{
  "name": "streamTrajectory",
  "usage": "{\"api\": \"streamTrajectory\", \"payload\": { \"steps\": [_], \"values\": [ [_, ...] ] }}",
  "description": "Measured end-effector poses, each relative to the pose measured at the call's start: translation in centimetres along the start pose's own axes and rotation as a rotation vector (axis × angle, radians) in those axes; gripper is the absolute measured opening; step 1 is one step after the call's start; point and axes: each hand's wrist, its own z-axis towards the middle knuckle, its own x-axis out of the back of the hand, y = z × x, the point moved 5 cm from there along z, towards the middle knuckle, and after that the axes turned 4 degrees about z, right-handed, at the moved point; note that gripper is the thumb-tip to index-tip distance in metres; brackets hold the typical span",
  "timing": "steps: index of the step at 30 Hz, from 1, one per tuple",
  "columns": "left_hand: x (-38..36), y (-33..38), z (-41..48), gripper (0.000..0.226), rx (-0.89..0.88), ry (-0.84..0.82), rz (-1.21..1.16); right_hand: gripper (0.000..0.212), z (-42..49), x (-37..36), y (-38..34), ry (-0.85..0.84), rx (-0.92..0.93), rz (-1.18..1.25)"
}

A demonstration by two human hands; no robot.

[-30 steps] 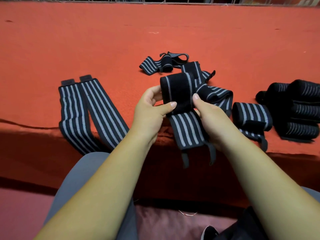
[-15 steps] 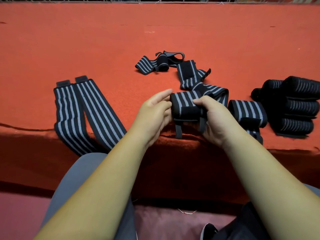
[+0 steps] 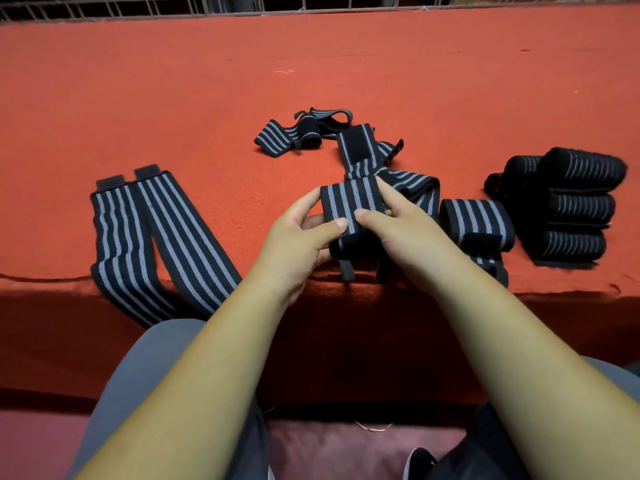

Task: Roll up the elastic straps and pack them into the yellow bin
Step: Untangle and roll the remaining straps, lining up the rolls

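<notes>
Strap (image 3: 349, 206): we see a black, grey-striped elastic roll between both hands.
Left hand (image 3: 298, 244): pinching its left edge.
Right hand (image 3: 405, 233): gripping its right side.

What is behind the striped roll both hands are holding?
Behind the black, grey-striped elastic roll, a loose striped strap with a black fastener patch lies on the red cloth. Its near end is covered by the roll and the right hand, so any join is hidden.

No readable text, labels or numbers appear anywhere.
</notes>
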Motion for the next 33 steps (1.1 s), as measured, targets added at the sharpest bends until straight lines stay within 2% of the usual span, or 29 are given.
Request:
{"api": "streamTrajectory", "payload": {
  "steps": [5, 7, 10, 12, 14, 16, 19, 23, 25, 28, 33],
  "values": [
    [-0.3, -0.4, 0.3, 0.063, -0.01, 0.022, 0.027, 0.047, -0.3, 0.5, -0.2, 0.089, 0.005, -0.103],
    [-0.6, -0.3, 0.4, 0.057, -0.022, 0.026, 0.029, 0.047, -0.5, 0.8, -0.4, 0.132, 0.011, -0.078],
    [-1.1, 0.3, 1.0, 0.037, -0.03, 0.045, 0.018, 0.044, -0.6, 1.5, -0.9, 0.206, 0.033, -0.031],
    [-1.4, 0.6, 2.0, 0.039, -0.009, 0.1, 0.01, 0.052, -0.5, 2.5, -1.4, 0.277, 0.058, 0.0],
    [-1.6, 0.7, 3.6, 0.029, -0.014, 0.173, 0.119, 0.055, -0.3, 3.8, -2.0, 0.364, 0.077, 0.054],
    [-2.1, 0.6, 5.1, 0.022, -0.051, 0.183, 0.342, 0.049, 0.0, 5.6, -2.6, 0.446, 0.096, 0.117],
    [-3.9, 0.4, 7.4, 0.053, -0.115, 0.098, 0.728, 0.047, 0.5, 8.7, -3.2, 0.573, 0.12, 0.163],
    [-7.1, 0.3, 9.4, 0.11, -0.234, -0.095, 1.056, 0.057, 1.2, 11.9, -3.0, 0.671, 0.098, 0.201],
    [-8.5, 0.0, 10.1, 0.119, -0.19, -0.163, 1.229, 0.049, 1.7, 12.8, -2.6, 0.68, 0.086, 0.199],
    [-9.9, 0.1, 11.1, 0.096, -0.192, -0.125, 1.428, 0.041, 2.3, 13.6, -2.5, 0.673, 0.071, 0.184],
    [-10.1, -0.3, 12.6, 0.035, -0.305, -0.032, 1.299, 0.037, 3.2, 14.6, -1.6, 0.633, 0.058, 0.134]
  ]
}}
